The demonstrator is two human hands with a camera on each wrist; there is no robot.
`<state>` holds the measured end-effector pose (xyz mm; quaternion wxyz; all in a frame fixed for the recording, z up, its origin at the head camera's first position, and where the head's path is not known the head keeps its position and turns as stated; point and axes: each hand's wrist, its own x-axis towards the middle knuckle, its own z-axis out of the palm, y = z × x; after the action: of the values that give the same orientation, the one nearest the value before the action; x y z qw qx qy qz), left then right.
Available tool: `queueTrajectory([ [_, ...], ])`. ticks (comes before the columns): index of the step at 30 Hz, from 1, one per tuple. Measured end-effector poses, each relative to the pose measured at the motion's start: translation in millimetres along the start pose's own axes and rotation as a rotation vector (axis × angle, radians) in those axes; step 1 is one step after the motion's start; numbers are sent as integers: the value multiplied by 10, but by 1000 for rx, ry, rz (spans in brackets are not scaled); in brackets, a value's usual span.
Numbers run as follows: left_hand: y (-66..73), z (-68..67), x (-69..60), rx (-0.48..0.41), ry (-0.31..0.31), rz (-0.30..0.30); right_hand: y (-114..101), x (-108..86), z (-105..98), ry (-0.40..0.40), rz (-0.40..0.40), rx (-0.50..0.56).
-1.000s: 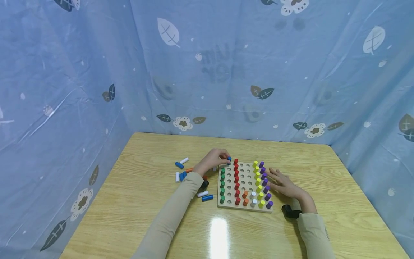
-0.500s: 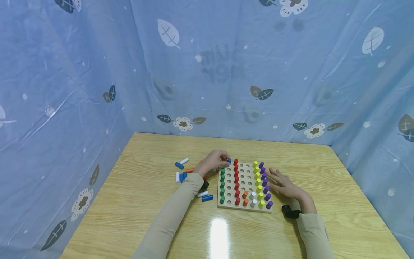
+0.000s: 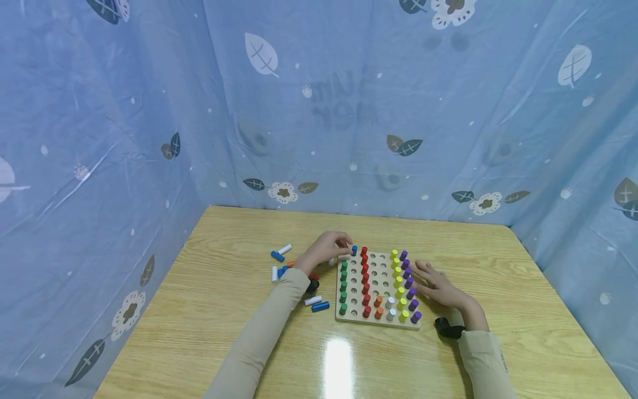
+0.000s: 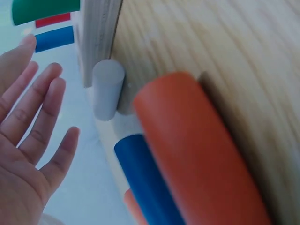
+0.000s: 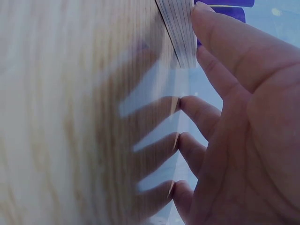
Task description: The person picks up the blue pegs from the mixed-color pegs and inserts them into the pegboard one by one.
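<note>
Fingers (image 4: 54,92) spread, a left hand (image 3: 324,249) reaches over a wooden board (image 3: 379,323) bearing five visible green pegs (image 3: 343,286), one smooth blue peg (image 3: 354,251) upright by the thumb (image 4: 27,45), seven red pegs (image 3: 366,278), two orange pegs (image 3: 379,313), two white pegs (image 3: 391,315), seven yellow pegs (image 3: 398,282), seven purple pegs (image 3: 408,283); then a splayed right hand (image 3: 438,288).

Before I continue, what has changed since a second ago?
The left hand has let go of the blue peg, which now stands upright in the pegboard's far row. The right hand stays at the right edge; the board hasn't moved.
</note>
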<state>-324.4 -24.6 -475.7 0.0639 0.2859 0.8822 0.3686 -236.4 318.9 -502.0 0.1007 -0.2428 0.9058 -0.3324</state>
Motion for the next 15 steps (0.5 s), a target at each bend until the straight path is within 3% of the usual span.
queueTrajectory([
  [15,14,-83,-157,23,14,-2,4,-17,-1,-18,-6,64],
])
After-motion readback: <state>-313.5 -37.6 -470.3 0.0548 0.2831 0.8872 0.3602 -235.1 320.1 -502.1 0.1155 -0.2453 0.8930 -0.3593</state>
